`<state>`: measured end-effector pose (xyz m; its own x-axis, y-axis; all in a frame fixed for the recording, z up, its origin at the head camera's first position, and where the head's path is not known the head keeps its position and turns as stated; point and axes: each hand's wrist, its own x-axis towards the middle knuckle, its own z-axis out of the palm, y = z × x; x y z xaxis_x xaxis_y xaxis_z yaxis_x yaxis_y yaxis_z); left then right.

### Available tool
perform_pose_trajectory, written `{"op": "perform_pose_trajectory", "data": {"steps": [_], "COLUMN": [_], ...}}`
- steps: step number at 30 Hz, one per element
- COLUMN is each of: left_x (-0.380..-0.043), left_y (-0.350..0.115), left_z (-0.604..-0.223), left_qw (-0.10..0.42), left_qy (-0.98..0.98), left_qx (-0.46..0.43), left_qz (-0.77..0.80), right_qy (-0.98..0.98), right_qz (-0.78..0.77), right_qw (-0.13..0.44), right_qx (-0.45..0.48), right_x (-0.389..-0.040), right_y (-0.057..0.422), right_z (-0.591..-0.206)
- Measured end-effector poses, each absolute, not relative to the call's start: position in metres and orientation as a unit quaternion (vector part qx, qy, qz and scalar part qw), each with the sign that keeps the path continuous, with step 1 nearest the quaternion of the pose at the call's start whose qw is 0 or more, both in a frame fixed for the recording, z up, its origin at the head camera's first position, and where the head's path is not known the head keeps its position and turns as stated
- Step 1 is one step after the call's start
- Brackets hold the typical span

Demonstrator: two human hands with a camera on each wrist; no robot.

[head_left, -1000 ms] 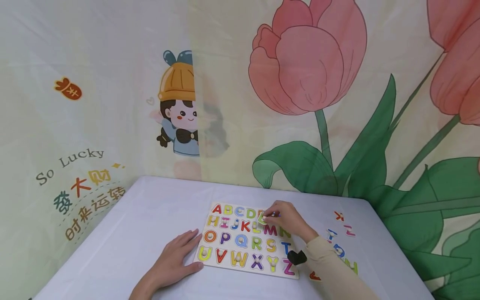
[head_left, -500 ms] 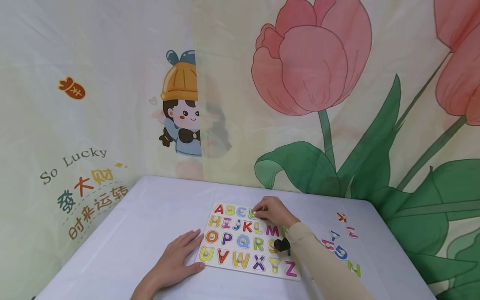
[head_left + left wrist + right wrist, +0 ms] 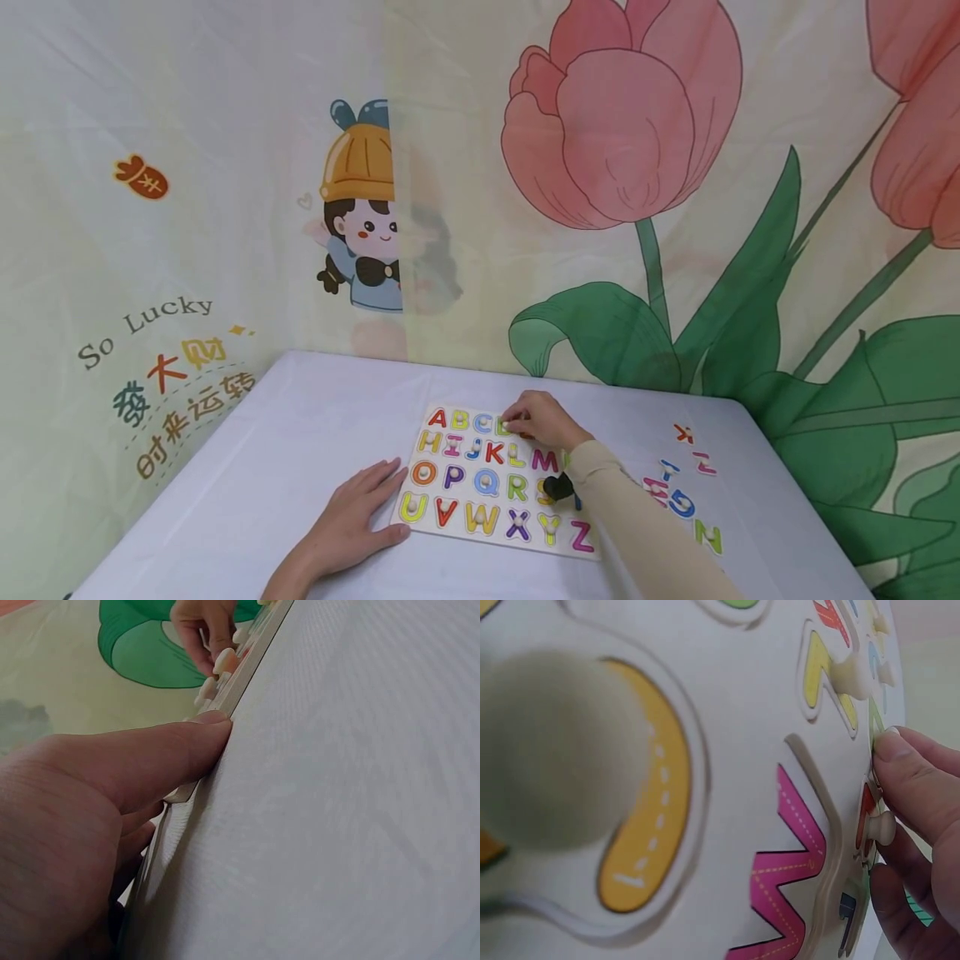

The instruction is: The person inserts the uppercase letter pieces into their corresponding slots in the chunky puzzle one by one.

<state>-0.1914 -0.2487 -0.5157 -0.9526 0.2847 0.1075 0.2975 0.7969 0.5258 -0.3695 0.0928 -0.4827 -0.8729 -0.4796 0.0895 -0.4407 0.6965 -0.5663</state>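
Observation:
The alphabet puzzle board (image 3: 500,522) lies on the white table with knobbed letters in it. My right hand (image 3: 543,419) is over the top row, with thumb and fingers pinching the green letter D (image 3: 500,425) at its slot. In the right wrist view the thumb rests on that green piece (image 3: 875,712), and a red letter with a knob (image 3: 881,827) sits beside the fingers. My left hand (image 3: 352,508) rests at the board's left edge, thumb at the near corner and fingers stretched along the side. Part of the top row is hidden behind my right hand.
Several loose letters lie right of the board, among them a blue G (image 3: 681,503), a green N (image 3: 707,537) and a pink piece (image 3: 703,463). A black wrist device (image 3: 557,487) covers part of the board. A printed tulip backdrop (image 3: 622,133) stands behind the table.
My right hand has moved left along the top row, carrying the green letter to the D slot, and has hardly moved in the last half second. The left hand stays at the board's edge.

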Motion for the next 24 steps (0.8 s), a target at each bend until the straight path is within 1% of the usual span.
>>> {"op": "perform_pose_trajectory", "data": {"steps": [10,15,19,22,24], "left_x": [-0.191,-0.191,-0.192,-0.193,-0.193], "left_y": [-0.248,-0.247,-0.247,-0.248,-0.248], "left_z": [-0.519,-0.523,-0.522,-0.521,-0.521], "left_qw": [0.026,0.03,0.027,0.028,0.03], "left_qy": [-0.948,-0.947,-0.947,-0.948,-0.948], "left_qx": [-0.161,-0.162,-0.165,-0.164,-0.164], "left_qz": [-0.273,-0.275,-0.273,-0.272,-0.27], "right_qy": [0.924,0.926,0.93,0.931,0.935], "right_qz": [-0.293,-0.298,-0.276,-0.249,-0.236], "right_qw": [0.038,0.049,0.023,-0.003,-0.012], "right_qx": [-0.24,-0.227,-0.244,-0.267,-0.264], "right_x": [-0.366,-0.357,-0.353,-0.351,-0.348], "right_y": [0.093,0.103,0.135,0.171,0.195], "right_z": [-0.485,-0.473,-0.457,-0.446,-0.438]}}
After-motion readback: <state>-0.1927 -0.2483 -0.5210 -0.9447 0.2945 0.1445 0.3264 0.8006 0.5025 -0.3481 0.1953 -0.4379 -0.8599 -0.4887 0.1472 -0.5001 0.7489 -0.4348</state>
